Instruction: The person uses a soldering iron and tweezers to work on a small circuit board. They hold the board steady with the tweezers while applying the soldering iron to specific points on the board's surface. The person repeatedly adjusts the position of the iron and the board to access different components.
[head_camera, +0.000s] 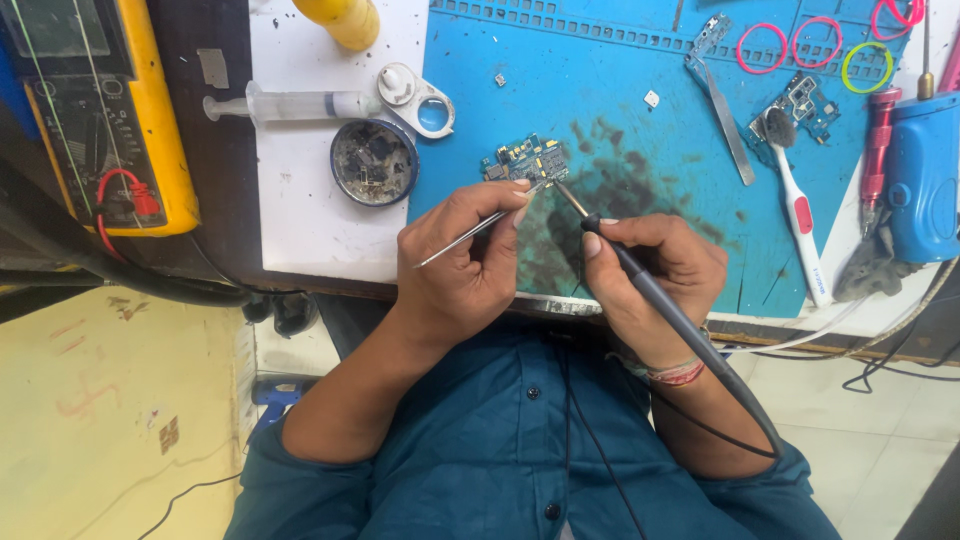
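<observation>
A dark workbench (225, 180) runs across the upper part of the view, its front edge worn and chipped. A blue work mat (640, 60), stained with dark scorch marks, covers most of it, beside a white sheet (300, 200). Below, pale floor tiles (860, 420) show at the right, and a yellowish surface (90, 400) fills the lower left. The light is even and bright.

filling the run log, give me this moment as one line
left hand: grips thin metal tweezers | right hand: holds grey corded soldering iron | both tips at small blue circuit board | surface: blue work mat
</observation>
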